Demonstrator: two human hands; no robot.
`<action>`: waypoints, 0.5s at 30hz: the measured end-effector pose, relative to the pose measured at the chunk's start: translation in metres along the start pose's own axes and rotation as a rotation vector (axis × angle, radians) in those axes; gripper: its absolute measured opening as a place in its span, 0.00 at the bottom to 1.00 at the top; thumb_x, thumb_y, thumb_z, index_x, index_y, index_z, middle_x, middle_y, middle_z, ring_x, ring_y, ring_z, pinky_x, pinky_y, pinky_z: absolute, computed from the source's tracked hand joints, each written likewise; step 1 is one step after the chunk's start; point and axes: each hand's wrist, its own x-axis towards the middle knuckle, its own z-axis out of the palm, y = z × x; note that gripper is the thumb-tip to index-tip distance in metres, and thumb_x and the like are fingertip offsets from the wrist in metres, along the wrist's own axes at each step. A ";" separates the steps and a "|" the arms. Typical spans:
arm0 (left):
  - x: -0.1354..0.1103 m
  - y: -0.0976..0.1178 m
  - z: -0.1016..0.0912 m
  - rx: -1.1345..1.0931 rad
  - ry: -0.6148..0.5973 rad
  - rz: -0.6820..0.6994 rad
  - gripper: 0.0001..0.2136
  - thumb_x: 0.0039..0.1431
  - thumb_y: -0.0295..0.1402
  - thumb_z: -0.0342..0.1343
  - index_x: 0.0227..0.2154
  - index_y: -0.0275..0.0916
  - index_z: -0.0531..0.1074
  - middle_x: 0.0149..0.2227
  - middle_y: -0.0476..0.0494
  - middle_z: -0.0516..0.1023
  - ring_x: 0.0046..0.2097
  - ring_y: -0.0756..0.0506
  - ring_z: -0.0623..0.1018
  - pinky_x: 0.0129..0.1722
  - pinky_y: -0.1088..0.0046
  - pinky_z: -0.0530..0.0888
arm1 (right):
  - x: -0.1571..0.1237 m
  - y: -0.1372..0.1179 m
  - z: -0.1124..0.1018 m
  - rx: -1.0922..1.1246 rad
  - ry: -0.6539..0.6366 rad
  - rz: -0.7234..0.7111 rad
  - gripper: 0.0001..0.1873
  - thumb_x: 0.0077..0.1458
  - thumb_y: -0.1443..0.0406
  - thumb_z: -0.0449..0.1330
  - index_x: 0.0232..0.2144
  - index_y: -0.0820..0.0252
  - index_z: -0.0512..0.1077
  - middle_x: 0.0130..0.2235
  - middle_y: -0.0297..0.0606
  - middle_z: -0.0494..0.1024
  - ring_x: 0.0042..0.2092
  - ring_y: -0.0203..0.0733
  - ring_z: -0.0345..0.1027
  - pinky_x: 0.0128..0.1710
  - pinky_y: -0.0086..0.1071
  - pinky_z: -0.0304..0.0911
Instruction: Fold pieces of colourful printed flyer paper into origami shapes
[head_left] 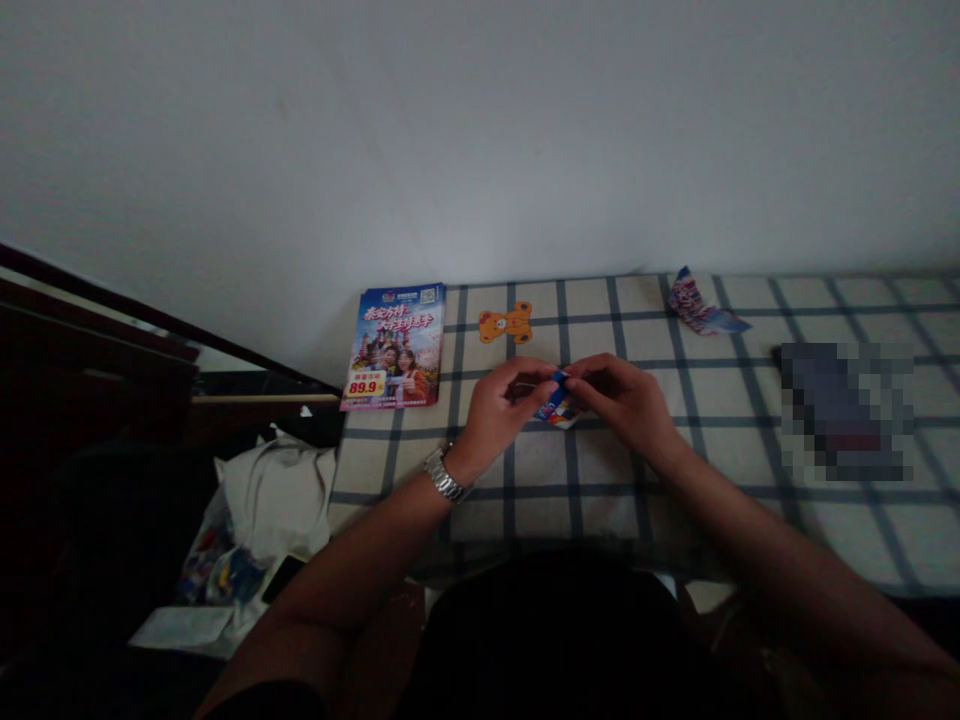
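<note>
Both of my hands meet over the checked tablecloth (600, 330) and pinch a small folded piece of coloured paper (556, 402), blue, red and white. My left hand (501, 405), with a metal watch on its wrist, grips the paper's left side with curled fingers. My right hand (622, 398) holds its right side between thumb and fingertips. The paper is just above the cloth, partly hidden by the fingers.
A stack of colourful leaflets (396, 347) lies at the table's left end. An orange bear-shaped cutout (506, 324) sits behind my hands. A folded paper piece (697, 305) lies near the wall. A blurred dark object (844, 408) rests at right. Bags and cloth (262, 500) lie on the floor at left.
</note>
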 end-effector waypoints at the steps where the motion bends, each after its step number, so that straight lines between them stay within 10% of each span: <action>1: 0.000 0.000 0.000 0.020 0.010 0.004 0.08 0.67 0.38 0.65 0.44 0.40 0.80 0.42 0.44 0.85 0.42 0.48 0.85 0.42 0.74 0.83 | 0.000 0.000 0.001 -0.005 0.010 -0.005 0.14 0.59 0.53 0.71 0.41 0.56 0.80 0.38 0.38 0.85 0.38 0.43 0.81 0.40 0.37 0.79; 15: 0.001 -0.001 -0.001 0.020 0.026 0.059 0.04 0.66 0.34 0.66 0.40 0.41 0.82 0.41 0.45 0.85 0.42 0.49 0.84 0.43 0.73 0.82 | -0.002 -0.001 0.003 -0.017 0.040 -0.032 0.14 0.58 0.53 0.71 0.37 0.56 0.82 0.38 0.39 0.86 0.37 0.44 0.81 0.39 0.37 0.79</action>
